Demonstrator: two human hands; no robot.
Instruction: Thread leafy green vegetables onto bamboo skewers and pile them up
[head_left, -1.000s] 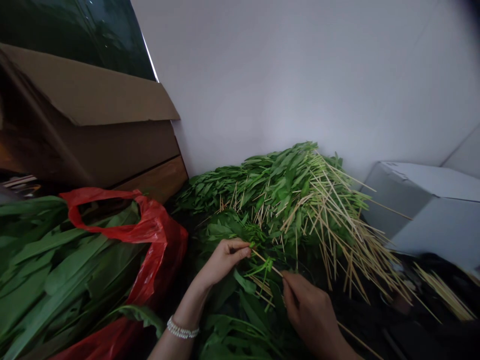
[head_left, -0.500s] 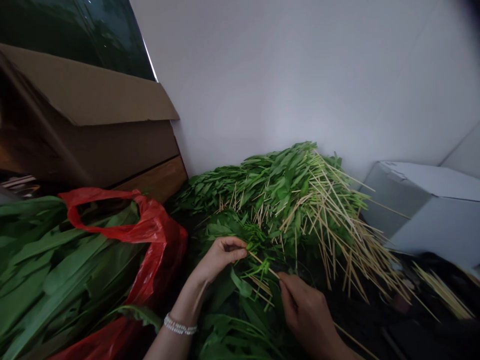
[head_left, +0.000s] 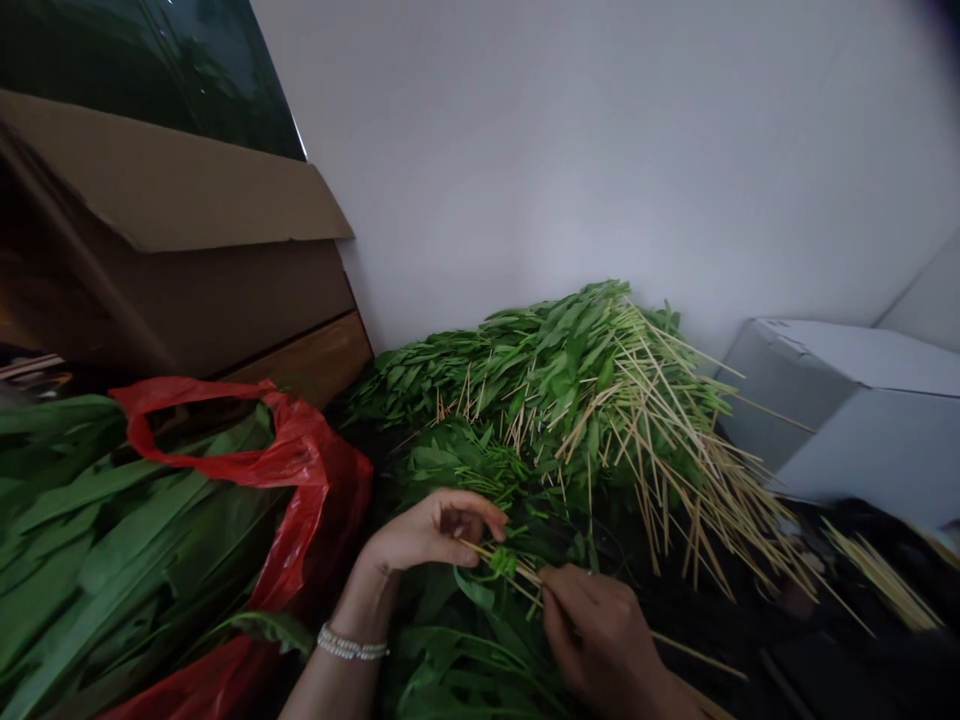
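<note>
My right hand [head_left: 596,625] is closed around a thin bamboo skewer [head_left: 529,574] that points left. A bright green knot of leafy-green stems [head_left: 502,562] sits near the skewer's tip. My left hand [head_left: 439,530], with a pearl-like bracelet on its wrist, is beside the tip; its thumb and forefinger are apart, and its other fingers are curled. Below the hands lie loose long-leaved greens [head_left: 469,670]. Just beyond them rests a small bunch of cut green stems [head_left: 480,470].
Against the white wall is a heap of skewered greens [head_left: 555,350], its sticks fanning right. A red plastic bag [head_left: 319,470] of large leaves stands left, before a cardboard box [head_left: 225,205]. At right are a white box [head_left: 862,440] and spare skewers [head_left: 885,580].
My left hand has loosened its pinch on the greens and opened, shifting slightly down. My right hand has moved a little left and down with the skewer.
</note>
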